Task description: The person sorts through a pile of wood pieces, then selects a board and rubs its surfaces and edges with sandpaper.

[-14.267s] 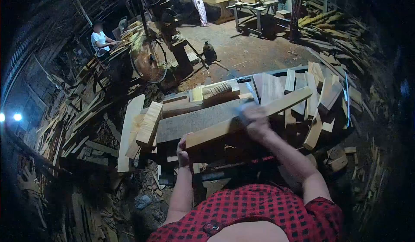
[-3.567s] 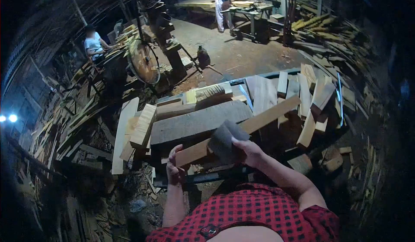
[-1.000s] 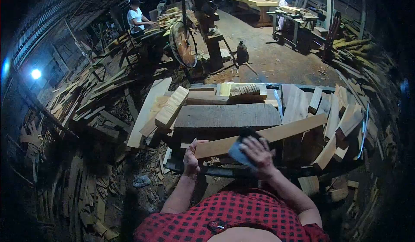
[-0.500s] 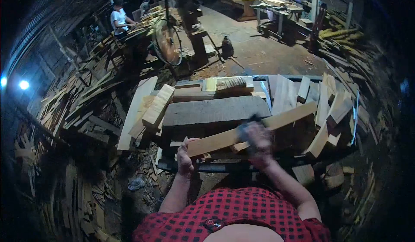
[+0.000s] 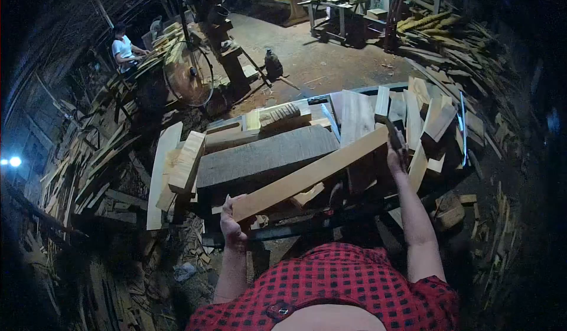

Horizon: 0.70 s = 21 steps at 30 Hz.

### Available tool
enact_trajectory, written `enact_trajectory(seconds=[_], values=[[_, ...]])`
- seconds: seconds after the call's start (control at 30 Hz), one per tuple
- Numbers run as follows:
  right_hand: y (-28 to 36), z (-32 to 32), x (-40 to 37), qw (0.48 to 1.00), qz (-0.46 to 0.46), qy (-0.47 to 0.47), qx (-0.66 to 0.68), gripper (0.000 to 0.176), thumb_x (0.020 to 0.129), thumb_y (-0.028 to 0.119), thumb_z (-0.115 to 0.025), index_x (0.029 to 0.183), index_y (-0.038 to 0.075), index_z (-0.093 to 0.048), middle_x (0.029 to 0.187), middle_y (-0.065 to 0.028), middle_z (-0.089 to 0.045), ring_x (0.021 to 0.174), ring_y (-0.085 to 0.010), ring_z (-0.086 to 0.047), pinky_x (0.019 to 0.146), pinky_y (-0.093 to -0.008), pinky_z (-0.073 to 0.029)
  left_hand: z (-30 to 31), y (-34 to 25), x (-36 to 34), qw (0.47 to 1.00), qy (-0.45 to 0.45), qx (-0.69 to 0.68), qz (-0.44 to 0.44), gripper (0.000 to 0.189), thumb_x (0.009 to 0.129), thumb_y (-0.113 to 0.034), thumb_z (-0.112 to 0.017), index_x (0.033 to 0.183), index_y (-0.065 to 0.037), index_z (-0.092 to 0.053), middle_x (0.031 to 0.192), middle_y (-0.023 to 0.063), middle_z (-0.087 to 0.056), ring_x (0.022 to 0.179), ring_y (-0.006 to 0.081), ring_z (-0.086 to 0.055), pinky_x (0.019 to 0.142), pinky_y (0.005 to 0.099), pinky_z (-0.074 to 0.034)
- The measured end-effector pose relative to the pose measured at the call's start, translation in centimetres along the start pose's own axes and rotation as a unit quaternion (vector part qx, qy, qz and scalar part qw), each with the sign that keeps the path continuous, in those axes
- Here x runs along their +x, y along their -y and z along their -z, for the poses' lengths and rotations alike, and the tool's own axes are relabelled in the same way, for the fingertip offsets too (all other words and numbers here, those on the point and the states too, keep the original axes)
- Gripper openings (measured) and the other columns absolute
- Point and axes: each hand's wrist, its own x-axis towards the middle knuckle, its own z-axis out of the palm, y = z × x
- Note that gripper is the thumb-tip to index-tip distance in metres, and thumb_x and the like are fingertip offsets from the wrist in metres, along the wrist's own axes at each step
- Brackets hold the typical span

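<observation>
A long, light-coloured wooden board slants across the front of the work surface, its right end higher in the view. Its near left end is gripped by my left hand, fingers wrapped round the edge. At the far right end is my right hand, closed on a dark flat pad pressed against the board's end. What kind of pad it is I cannot make out. Behind the board lies a thick grey-brown timber beam. A small wood offcut shows beneath the board.
Several short wood blocks lie to the right, and pale planks to the left. Scrap-wood piles flank both sides. Beyond stand a large spoked wheel, a dark jug and a workbench. A person works at the far left.
My right hand has slid with the dark pad from the board's middle to its right end. My left hand keeps its hold on the left end. The whole view has shifted.
</observation>
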Motion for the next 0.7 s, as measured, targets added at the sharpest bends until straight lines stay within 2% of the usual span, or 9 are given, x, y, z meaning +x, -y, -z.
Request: enact_trajectory(seconds=[0.1, 0.23, 0.33, 0.43, 0.47, 0.5, 0.53, 0.6, 0.7], values=[[2.0, -4.0, -2.5, 0.962, 0.044, 0.049, 0.264, 0.031, 0.089, 0.023, -0.045, 0.116, 0.010, -0.053, 0.124, -0.0092, -0.050, 0.114, -0.0261, -0.047, 0.090, -0.0408, -0.034, -0.6, -0.7, -0.2, 0.998, -0.009, -0.045, 0.040, 0.038, 0.091, -0.037, -0.043, 0.102, -0.005, -0.059, 0.086, 0.0066, -0.062, 0.062, 0.0173, -0.058, 0.049, 0.0277, -0.047], [16.0, 1.3, -9.5, 0.901, 0.355, 0.130, 0.213, 0.036, 0.081, 0.018, -0.051, 0.114, 0.005, -0.055, 0.123, -0.0136, -0.052, 0.122, -0.0229, -0.044, 0.102, -0.0373, -0.030, -1.4, -0.4, -0.7, 0.974, -0.037, -0.171, 0.144, 0.032, 0.087, -0.030, -0.053, 0.107, -0.005, -0.056, 0.089, 0.0066, -0.062, 0.067, 0.0188, -0.060, 0.053, 0.0304, -0.048], [19.0, 4.0, -12.1, 0.884, 0.421, 0.162, 0.123, 0.037, 0.076, 0.015, -0.054, 0.113, 0.010, -0.056, 0.121, -0.0118, -0.053, 0.114, -0.0254, -0.051, 0.097, -0.0432, -0.035, 2.5, 1.0, 0.5, 0.970, 0.077, -0.124, 0.192, 0.036, 0.085, -0.026, -0.055, 0.115, -0.005, -0.052, 0.091, 0.0068, -0.062, 0.068, 0.0202, -0.061, 0.054, 0.0301, -0.048], [15.8, 2.1, -9.6, 0.898, 0.394, 0.133, 0.143, 0.044, 0.079, 0.017, -0.047, 0.123, 0.012, -0.048, 0.113, -0.0104, -0.057, 0.114, -0.0257, -0.049, 0.106, -0.0437, -0.020, 1.0, -1.0, -1.5, 0.976, 0.114, -0.115, 0.145, 0.043, 0.085, -0.023, -0.055, 0.122, -0.005, -0.047, 0.092, 0.0084, -0.062, 0.070, 0.0213, -0.062, 0.055, 0.0296, -0.048], [14.2, 0.7, -8.7, 0.913, 0.371, 0.069, -0.153, 0.037, 0.080, 0.018, -0.046, 0.115, 0.009, -0.053, 0.104, -0.0109, -0.058, 0.102, -0.0269, -0.054, 0.098, -0.0434, -0.031, 0.2, -1.8, -1.9, 0.976, 0.114, -0.115, 0.146, 0.043, 0.085, -0.023, -0.055, 0.122, -0.005, -0.047, 0.092, 0.0084, -0.062, 0.070, 0.0213, -0.062, 0.055, 0.0296, -0.048], [13.7, 3.5, -6.2, 0.957, 0.271, 0.067, 0.079, 0.030, 0.079, 0.015, -0.048, 0.107, 0.007, -0.056, 0.096, -0.0096, -0.059, 0.091, -0.0277, -0.057, 0.085, -0.0433, -0.040, -0.8, -2.6, -2.1, 0.983, 0.123, -0.077, 0.112, 0.044, 0.084, -0.022, -0.055, 0.123, -0.004, -0.046, 0.094, 0.0092, -0.062, 0.072, 0.0207, -0.062, 0.056, 0.0288, -0.049], [10.9, 3.2, -4.2, 0.934, 0.343, -0.034, -0.099, 0.022, 0.085, 0.012, -0.046, 0.101, 0.000, -0.054, 0.100, -0.0094, -0.057, 0.099, -0.0223, -0.055, 0.085, -0.0333, -0.043, -1.5, -3.1, -2.1, 0.987, 0.133, -0.039, 0.078, 0.045, 0.084, -0.021, -0.054, 0.124, -0.003, -0.046, 0.096, 0.0100, -0.061, 0.074, 0.0201, -0.062, 0.057, 0.0280, -0.049], [4.2, 0.3, -2.4, 0.974, 0.088, -0.022, 0.206, 0.026, 0.090, 0.017, -0.044, 0.107, 0.000, -0.054, 0.111, -0.0139, -0.056, 0.112, -0.0269, -0.049, 0.098, -0.0400, -0.033, -2.4, -3.3, -1.8, 0.991, 0.132, -0.011, 0.029, 0.044, 0.084, -0.020, -0.055, 0.123, -0.002, -0.046, 0.098, 0.0105, -0.060, 0.076, 0.0192, -0.061, 0.059, 0.0274, -0.050], [7.6, 4.2, -2.1, 0.993, 0.110, -0.050, 0.002, 0.027, 0.091, 0.020, -0.046, 0.109, 0.002, -0.055, 0.113, -0.0142, -0.057, 0.111, -0.0292, -0.050, 0.100, -0.0443, -0.027, -0.9, -2.9, -0.2, 0.987, 0.161, 0.003, -0.010, 0.045, 0.082, -0.024, -0.060, 0.118, 0.001, -0.050, 0.103, 0.0114, -0.058, 0.084, 0.0181, -0.059, 0.068, 0.0287, -0.051]])
